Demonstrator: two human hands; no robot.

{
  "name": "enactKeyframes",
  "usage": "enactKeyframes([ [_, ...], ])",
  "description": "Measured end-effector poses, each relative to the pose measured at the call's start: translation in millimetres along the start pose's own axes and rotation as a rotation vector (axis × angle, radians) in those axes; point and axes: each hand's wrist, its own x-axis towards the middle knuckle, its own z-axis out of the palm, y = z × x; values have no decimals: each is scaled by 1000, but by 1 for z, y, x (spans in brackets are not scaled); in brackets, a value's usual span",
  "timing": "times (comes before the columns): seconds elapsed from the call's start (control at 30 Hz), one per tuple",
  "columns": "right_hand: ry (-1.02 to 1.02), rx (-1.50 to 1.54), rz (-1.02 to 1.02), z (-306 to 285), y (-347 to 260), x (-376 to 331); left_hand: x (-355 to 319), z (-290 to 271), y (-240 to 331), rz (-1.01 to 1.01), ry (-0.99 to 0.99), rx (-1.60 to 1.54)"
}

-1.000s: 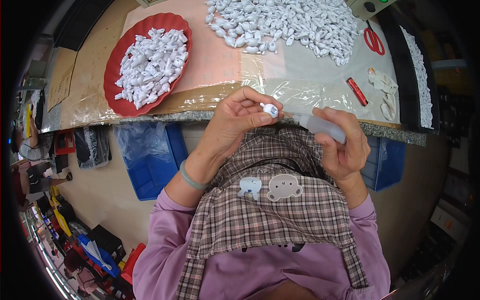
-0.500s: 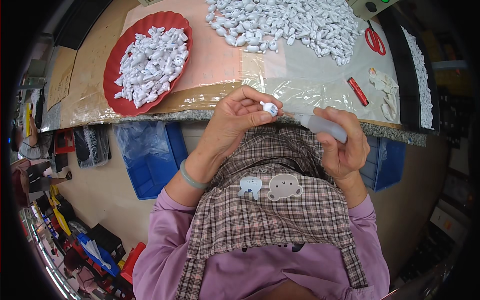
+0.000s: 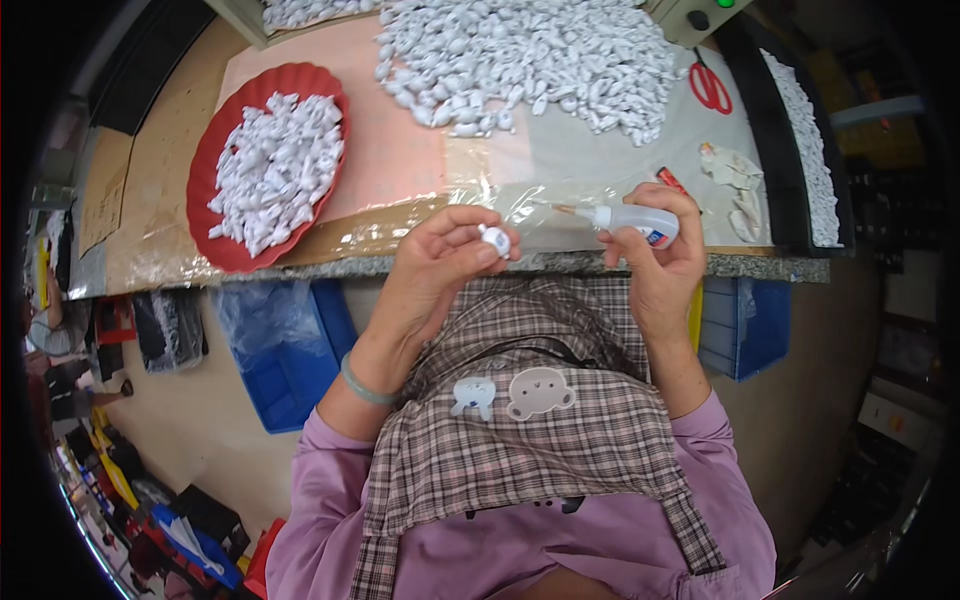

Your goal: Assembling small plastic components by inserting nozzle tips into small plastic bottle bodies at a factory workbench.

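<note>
Between the fingertips and thumb of my left hand (image 3: pixel 438 258) is a small white figurine (image 3: pixel 495 238) with dark marks on its front. My right hand (image 3: pixel 668 262) is wrapped round a translucent squeeze bottle (image 3: pixel 630 217) with a long thin nozzle. That nozzle points left, above and to the right of the figurine, apart from it. Both hands are over the table's near edge. A scalloped red tray (image 3: pixel 199 192), heaped with similar white pieces, stands to the left. A broad pile of white pieces (image 3: pixel 540 65) covers the far middle of the table.
Red-handled scissors (image 3: pixel 710 90), a crumpled white tissue (image 3: pixel 735 170) and a partly hidden red tube (image 3: pixel 670 179) lie at the right. A black-sided channel (image 3: pixel 790 150) holds more white pieces. Blue bins (image 3: pixel 285 385) stand below the table edge. A grey machine (image 3: pixel 690 18) is at the back.
The bottle's nozzle has moved away from the figurine and the bottle has been raised. Both hands are now farther apart. The whole view has shifted slightly.
</note>
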Motion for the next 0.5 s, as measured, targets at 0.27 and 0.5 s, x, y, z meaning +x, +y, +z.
enactKeyframes([
  [0.27, 6, 63, 443, -32, 19, 22, 0, -9, -3, -51, 13, -43],
  [0.5, -18, -181, 310, -35, 32, 67, 1, -8, -3, -18, 12, -47],
])
